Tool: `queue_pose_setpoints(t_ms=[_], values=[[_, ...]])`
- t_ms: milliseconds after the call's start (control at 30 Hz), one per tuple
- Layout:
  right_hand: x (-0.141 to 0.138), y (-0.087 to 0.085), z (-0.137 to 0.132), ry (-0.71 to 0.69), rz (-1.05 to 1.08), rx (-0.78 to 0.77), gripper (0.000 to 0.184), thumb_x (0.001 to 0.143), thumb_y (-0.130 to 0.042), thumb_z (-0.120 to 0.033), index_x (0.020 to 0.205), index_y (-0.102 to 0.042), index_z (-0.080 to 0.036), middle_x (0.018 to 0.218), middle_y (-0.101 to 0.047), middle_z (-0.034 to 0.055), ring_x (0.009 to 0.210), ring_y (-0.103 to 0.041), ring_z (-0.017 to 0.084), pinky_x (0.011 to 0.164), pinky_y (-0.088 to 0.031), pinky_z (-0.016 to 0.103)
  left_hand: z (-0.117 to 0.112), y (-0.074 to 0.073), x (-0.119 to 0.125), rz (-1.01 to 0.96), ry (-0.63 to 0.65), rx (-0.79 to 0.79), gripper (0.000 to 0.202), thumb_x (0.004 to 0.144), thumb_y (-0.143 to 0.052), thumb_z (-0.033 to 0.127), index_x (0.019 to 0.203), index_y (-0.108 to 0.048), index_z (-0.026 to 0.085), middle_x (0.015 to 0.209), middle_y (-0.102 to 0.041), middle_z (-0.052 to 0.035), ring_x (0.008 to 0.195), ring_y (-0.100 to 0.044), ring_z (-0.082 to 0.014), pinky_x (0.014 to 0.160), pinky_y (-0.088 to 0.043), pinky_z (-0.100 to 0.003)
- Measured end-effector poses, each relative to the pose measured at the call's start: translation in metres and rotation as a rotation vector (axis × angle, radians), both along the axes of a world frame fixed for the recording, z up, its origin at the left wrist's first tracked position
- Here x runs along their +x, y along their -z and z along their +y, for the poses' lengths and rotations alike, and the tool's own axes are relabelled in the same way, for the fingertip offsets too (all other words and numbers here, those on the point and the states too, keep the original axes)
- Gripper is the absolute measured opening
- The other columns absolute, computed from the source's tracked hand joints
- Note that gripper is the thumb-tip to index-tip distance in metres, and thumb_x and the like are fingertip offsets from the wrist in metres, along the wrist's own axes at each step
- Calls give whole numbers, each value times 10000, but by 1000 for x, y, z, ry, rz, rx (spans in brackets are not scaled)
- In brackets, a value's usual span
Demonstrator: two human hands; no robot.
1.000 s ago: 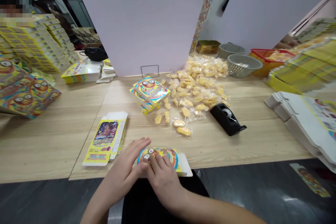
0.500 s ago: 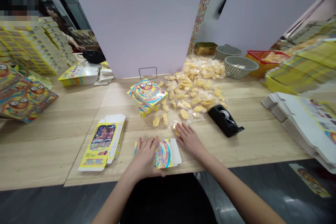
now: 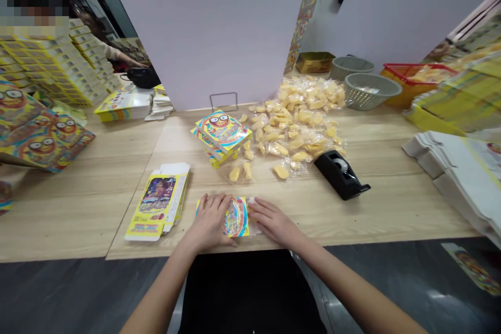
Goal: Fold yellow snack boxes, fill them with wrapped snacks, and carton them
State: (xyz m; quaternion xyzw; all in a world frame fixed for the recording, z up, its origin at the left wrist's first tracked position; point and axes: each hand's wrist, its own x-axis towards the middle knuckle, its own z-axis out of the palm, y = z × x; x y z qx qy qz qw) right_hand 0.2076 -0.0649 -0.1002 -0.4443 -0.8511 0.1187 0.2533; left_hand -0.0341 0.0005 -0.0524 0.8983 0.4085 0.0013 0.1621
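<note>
My left hand [image 3: 211, 222] lies over the left part of a colourful cartoon-printed box [image 3: 236, 218], fingers on top and thumb at its near edge. At the box's right end my right hand [image 3: 274, 223] has its fingers over a clear packet with a yellow piece [image 3: 252, 210], partly hidden beneath them. How far the packet is inside the box I cannot tell. Left of my hands lies a yellow box with open flaps [image 3: 160, 201]. Beyond them is a small stack of cartoon boxes [image 3: 223, 133], beside a pile of yellow wrapped pieces [image 3: 297, 120].
A black tape dispenser [image 3: 340, 175] stands right of the pile. Grey baskets [image 3: 370, 91] and a red-rimmed bin [image 3: 415, 75] are behind it. Flat cartons [image 3: 450, 167] lie at the right, cartoon boxes [image 3: 43, 133] at the left. Another person's arm [image 3: 121, 56] shows at back left.
My right hand has drawn a yellow packet from beside the pile toward me, to the box's right end. My left hand stays on the box. The view has shifted slightly.
</note>
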Motion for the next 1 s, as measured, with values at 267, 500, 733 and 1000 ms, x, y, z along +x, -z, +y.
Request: queue_pose_setpoints(t_ms=[267,500,733,1000], values=[[26,-12,-11,221,-78,-166,563,836,-623,-324,1345,-446,-163,1259,-575,171,1164,-526,310,984,-444,505,1,-3,-2,6,3,-25,1160,453,-760,675,1416,-294,226,1417,-437,-151,1336,-367,-351,1151,-109,-559],[62,-24,-24,560,76,-341,256,845,-500,-220,1095,-508,-166,1049,-607,123,991,-589,272,877,-485,446,3,-1,-2,6,2,-32,1196,424,-774,673,1418,-293,214,1415,-441,-150,1329,-372,-341,1157,-109,-547],[28,-32,-21,403,307,-526,286,932,-442,-442,1053,-538,-201,1012,-638,79,929,-607,230,825,-483,365,2,-2,-2,15,-8,-25,1173,447,-761,672,1420,-294,210,1420,-434,-149,1335,-364,-341,1154,-104,-549],[3,-26,-6,213,-11,-291,226,945,-467,-348,963,-627,-190,898,-621,88,866,-578,235,782,-490,366,1,0,-1,3,-7,-24,1184,432,-781,645,1416,-296,198,1412,-442,-149,1338,-364,-333,1157,-89,-548]])
